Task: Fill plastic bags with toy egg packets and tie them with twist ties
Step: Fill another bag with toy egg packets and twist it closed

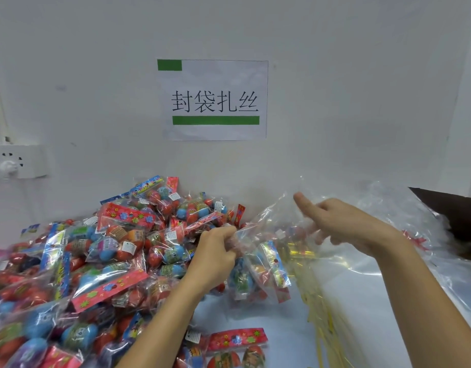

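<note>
We saw the left hand [215,251] with its fingers curled tight around the gathered neck of a clear plastic bag [258,264], holding it raised above the table [269,317]. Inside that bag sat a few toy egg packets [271,269], hanging just below the fist. The right hand [343,221] was beside it at the bag's loose upper film, forefinger pointing up and left; motion blur hid the other fingers, so we could not tell whether they pinched the plastic. Gold twist ties [322,309] lay on the table under and in front of the bag. To the left rose a big heap of packets [101,256]. Spare clear bags [420,251] lay to the right. A paper sign [214,100] hung on the wall behind.
</note>
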`<move>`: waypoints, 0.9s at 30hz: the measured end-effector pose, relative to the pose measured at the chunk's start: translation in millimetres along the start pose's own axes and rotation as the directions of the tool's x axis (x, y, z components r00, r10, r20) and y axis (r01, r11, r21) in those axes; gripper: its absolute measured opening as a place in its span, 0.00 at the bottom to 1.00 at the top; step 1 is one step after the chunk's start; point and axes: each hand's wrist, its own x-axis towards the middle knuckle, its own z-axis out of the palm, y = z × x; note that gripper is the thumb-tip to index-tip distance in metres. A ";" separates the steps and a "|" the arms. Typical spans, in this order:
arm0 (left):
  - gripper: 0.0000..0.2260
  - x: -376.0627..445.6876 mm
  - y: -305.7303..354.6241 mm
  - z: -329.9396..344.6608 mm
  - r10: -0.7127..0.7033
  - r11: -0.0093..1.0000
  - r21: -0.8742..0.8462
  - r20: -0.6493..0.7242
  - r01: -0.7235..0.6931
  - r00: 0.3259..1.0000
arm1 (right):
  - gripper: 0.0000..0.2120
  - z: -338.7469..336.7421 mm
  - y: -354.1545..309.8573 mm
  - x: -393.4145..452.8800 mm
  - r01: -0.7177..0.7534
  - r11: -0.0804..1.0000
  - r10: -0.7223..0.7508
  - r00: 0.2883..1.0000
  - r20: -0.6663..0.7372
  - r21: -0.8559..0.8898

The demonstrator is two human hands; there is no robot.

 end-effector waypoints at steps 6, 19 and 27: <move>0.06 0.2 0.3 -12.9 -0.065 0.994 0.096 0.161 0.050 0.985 | 0.11 2.2 3.4 0.2 0.059 0.998 -0.059 0.998 -0.003 0.006; 0.13 10.7 -26.8 -99.0 -0.297 0.919 0.215 -0.170 0.329 0.940 | 0.20 -2.0 -20.2 -6.4 -0.070 0.994 0.045 0.961 -0.272 -0.081; 0.27 3.9 -41.3 -94.3 -0.438 0.815 0.446 0.052 0.371 0.898 | 0.26 -23.5 -28.3 -27.5 -0.281 0.922 0.240 0.954 -0.177 -0.265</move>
